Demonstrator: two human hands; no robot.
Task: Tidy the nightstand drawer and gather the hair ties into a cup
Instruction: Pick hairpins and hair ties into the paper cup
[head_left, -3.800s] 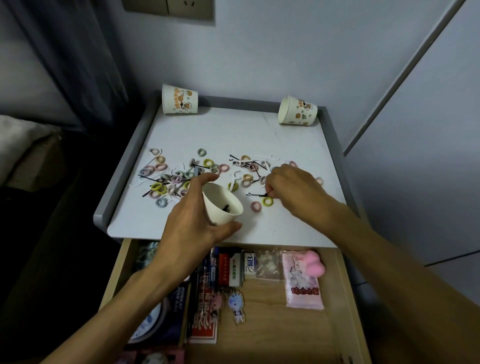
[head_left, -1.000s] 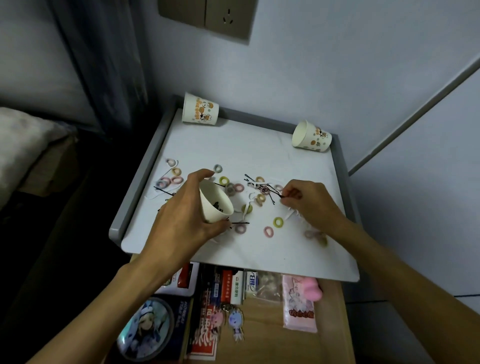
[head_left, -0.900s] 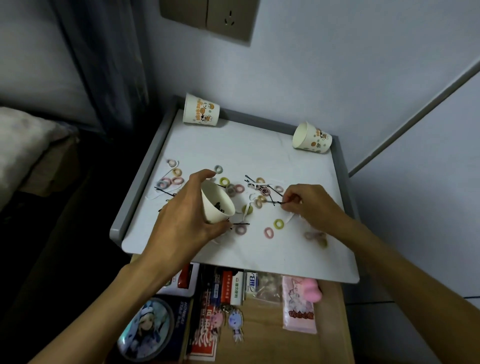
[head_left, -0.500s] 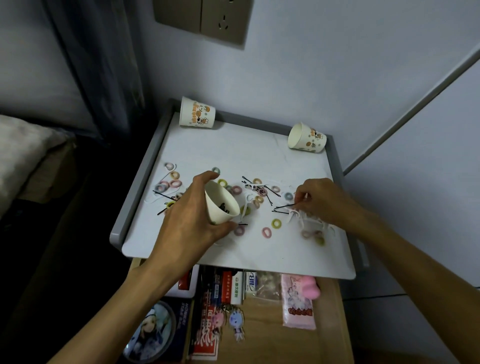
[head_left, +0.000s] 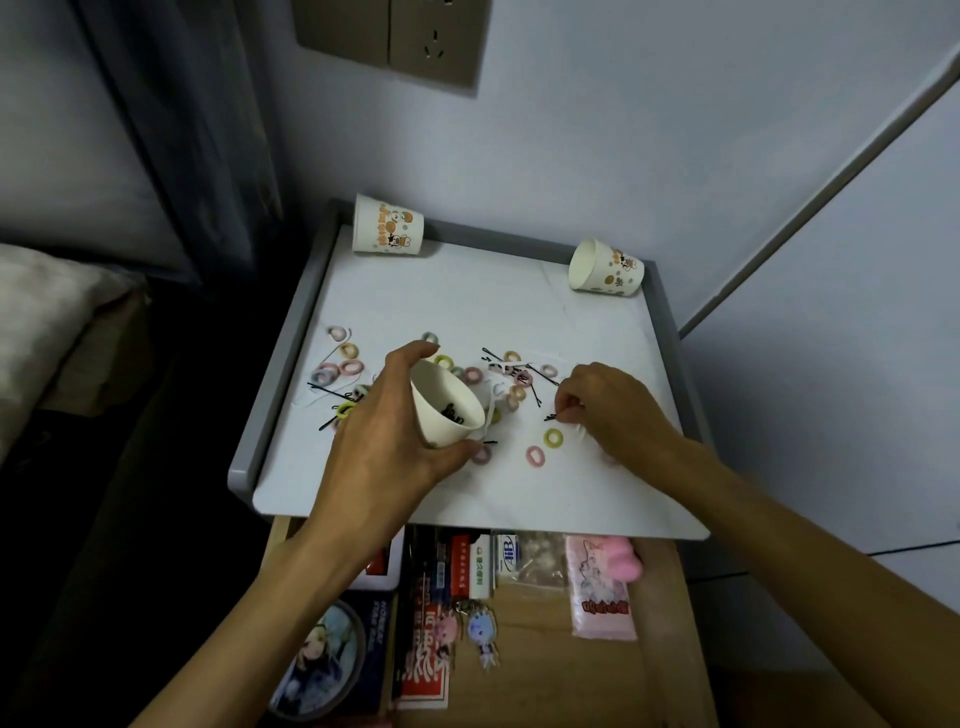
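Head view: left hand (head_left: 387, 441) grasps the tilted paper cup (head_left: 445, 405), ready for the bobby pin (head_left: 555, 416) pinched by right hand (head_left: 613, 405).

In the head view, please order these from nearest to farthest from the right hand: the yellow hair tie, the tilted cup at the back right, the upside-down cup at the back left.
From the right hand:
1. Yellow hair tie, just beside its fingertips, on the near side.
2. Tilted cup, back right corner.
3. Upside-down cup, back left corner.
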